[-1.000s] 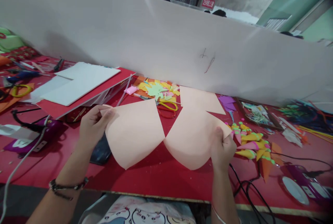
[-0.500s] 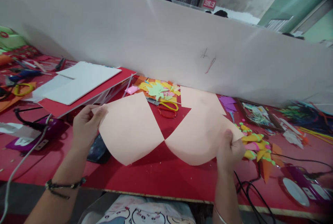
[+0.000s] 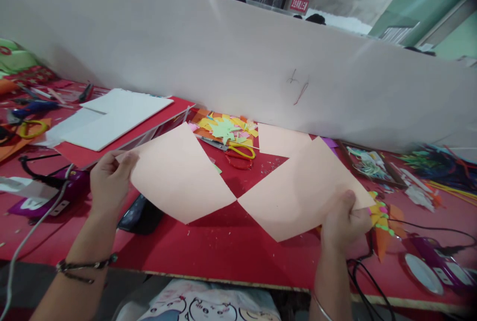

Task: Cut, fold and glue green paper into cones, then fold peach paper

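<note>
My left hand (image 3: 112, 177) pinches the outer corner of a pale peach sheet of paper (image 3: 179, 174) between thumb and fingers. My right hand (image 3: 345, 221) grips the far corner of a second peach sheet of paper (image 3: 294, 192). The two sheets meet at a point in the middle, above the red table; whether they are joined there I cannot tell. Both are held tilted and slightly bowed. Behind them lie scissors with yellow handles (image 3: 241, 151) and another peach sheet (image 3: 281, 139). Under the left sheet a dark phone-like object (image 3: 139, 215) is partly hidden.
Paper scraps (image 3: 225, 128) lie at the back. White boards (image 3: 124, 112) rest on a red box at left. A glue gun-like purple device (image 3: 55, 194) with a cable stands at left. At right are a tray (image 3: 368, 164), black cables (image 3: 361, 276) and a white disc (image 3: 424, 274).
My hands have moved apart, the left one leftward and the right one rightward. The two sheets are flatter and spread wider, with their middle meeting point nearly in place.
</note>
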A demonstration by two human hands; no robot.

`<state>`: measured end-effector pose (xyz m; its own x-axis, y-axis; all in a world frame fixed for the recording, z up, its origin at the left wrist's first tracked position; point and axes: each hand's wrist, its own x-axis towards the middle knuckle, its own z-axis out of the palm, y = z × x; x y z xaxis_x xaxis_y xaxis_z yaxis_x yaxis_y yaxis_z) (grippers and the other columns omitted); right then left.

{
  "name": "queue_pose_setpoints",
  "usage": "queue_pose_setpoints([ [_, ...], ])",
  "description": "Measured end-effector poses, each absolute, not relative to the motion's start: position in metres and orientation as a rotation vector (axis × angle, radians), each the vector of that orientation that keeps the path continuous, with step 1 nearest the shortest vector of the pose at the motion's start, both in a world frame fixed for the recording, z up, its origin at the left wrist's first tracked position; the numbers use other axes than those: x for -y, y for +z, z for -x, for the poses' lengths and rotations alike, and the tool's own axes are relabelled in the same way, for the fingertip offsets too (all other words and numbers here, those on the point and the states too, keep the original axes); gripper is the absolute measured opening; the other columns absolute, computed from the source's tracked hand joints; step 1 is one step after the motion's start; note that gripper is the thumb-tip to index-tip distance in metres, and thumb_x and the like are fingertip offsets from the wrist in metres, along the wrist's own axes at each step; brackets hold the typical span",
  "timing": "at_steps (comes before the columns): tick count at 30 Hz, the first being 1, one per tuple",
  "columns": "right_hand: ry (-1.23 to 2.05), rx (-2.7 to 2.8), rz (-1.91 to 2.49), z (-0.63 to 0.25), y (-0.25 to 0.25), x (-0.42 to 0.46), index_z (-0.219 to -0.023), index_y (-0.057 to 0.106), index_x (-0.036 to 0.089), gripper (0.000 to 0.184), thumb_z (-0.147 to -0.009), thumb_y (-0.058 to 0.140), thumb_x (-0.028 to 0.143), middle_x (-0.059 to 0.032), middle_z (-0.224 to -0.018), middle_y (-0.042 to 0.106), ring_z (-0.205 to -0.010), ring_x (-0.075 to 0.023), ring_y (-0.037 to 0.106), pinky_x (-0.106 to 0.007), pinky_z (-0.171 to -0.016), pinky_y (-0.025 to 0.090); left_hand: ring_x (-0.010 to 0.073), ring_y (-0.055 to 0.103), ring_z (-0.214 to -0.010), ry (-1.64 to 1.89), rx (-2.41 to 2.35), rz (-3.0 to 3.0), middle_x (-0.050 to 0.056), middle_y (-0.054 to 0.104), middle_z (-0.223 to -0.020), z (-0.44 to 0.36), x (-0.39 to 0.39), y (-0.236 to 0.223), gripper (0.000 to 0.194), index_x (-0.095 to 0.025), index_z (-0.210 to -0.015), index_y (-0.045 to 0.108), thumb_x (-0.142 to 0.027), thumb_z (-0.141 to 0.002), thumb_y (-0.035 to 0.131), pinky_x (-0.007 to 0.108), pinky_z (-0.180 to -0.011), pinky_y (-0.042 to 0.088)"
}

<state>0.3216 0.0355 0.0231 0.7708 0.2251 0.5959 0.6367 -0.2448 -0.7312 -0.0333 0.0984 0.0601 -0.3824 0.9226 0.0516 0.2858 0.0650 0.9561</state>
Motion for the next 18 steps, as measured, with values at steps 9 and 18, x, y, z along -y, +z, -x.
queue_pose_setpoints([
  [9,-0.5,0.607,1.845,-0.338,0.03,-0.021,-0.095,0.065,0.004,0.045,-0.08,0.042,0.039,-0.0179,-0.086,0.066,-0.078,-0.0274,0.062,-0.033,-0.061,0.046,0.0038,0.051,-0.046,1.543,-1.891,-1.517,-0.011,0.05,-0.044,0.071,-0.113,0.054,0.023,-0.018,-0.075,0.057,-0.038,-0.075,0.045,0.018,-0.042,0.031],
  [18,-0.58,0.794,1.88,-0.324,0.041,-0.003,-0.085,0.068,0.004,0.049,-0.075,0.044,0.045,-0.0168,-0.069,0.065,-0.064,-0.0276,0.06,-0.033,-0.053,0.043,-0.0016,0.036,-0.037,1.606,-1.421,-1.67,-0.011,0.04,-0.044,0.049,-0.139,0.09,0.02,-0.011,-0.084,0.054,-0.03,-0.079,0.048,0.024,-0.045,0.015],
])
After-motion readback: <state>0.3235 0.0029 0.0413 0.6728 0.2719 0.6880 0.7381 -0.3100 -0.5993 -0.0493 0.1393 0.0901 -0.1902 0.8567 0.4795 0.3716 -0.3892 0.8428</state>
